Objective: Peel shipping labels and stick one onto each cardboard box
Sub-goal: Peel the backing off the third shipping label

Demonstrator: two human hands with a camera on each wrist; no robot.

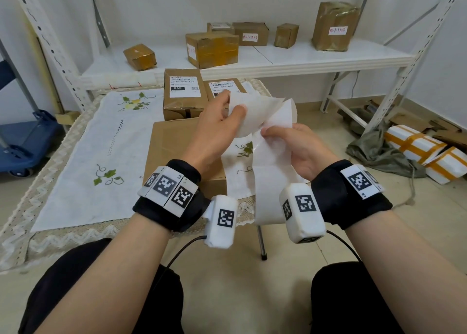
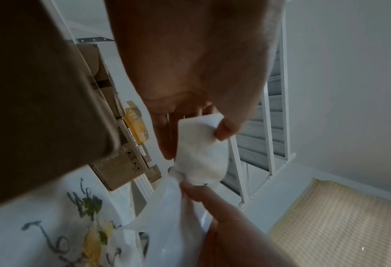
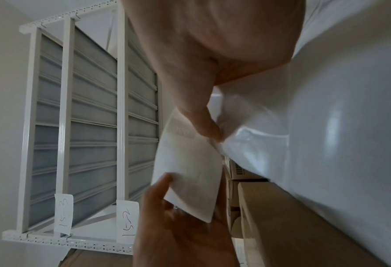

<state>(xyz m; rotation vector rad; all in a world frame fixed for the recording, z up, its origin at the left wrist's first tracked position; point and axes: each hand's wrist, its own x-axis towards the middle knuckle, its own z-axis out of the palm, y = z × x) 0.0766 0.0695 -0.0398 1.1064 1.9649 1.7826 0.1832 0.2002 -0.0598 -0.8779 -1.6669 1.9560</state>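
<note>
Left hand [image 1: 217, 121] pinches the label [image 1: 252, 111], right hand [image 1: 293, 146] clamps the backing strip [image 1: 267, 182] — best peeled slowly toward ten o'clock, keeping it flat.

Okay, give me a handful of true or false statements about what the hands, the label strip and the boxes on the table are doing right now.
1. The left hand pinches a label being peeled. True.
2. The right hand is empty. False: it grips the backing strip.
3. Two boxes at the table's far edge, the left labelled box and the right labelled box, already carry printed labels. True.
4. The large near box carries a label on top. False: its visible top is bare cardboard.
</note>
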